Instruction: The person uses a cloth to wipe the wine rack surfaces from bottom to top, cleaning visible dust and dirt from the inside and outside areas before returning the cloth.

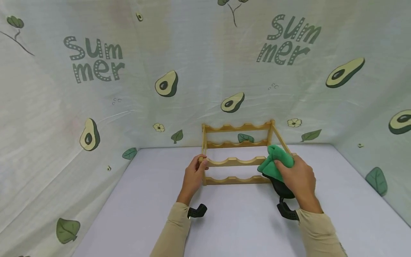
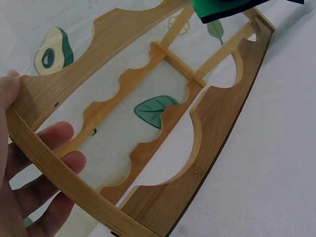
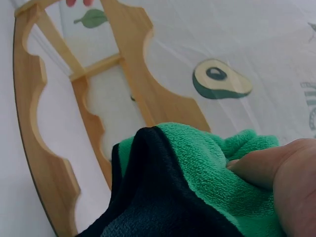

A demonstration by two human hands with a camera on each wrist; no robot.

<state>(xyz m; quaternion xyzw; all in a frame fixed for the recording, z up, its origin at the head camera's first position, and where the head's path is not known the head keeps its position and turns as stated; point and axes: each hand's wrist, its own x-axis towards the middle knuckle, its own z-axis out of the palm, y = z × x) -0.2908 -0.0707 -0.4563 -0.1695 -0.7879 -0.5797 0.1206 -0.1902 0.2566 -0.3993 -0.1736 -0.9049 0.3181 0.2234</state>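
A wooden rack (image 1: 232, 162) with scalloped rails stands on the white table. My left hand (image 1: 193, 173) grips its front left corner; in the left wrist view the fingers (image 2: 61, 163) curl round the side post from behind. A green cloth with a black underside (image 3: 197, 163) is bunched in my right hand (image 1: 298, 178), whose thumb (image 3: 261, 163) presses into the green side. The cloth lies against the rack's front right end, covering that corner in the head view, and its black part hangs down below the hand.
The white table (image 1: 154, 214) extends around the rack on both sides and in front. Behind it hangs a pale curtain (image 1: 199, 53) printed with avocados, leaves and lettering, close to the rack's back. Black wrist mounts (image 1: 197, 211) sit on both forearms.
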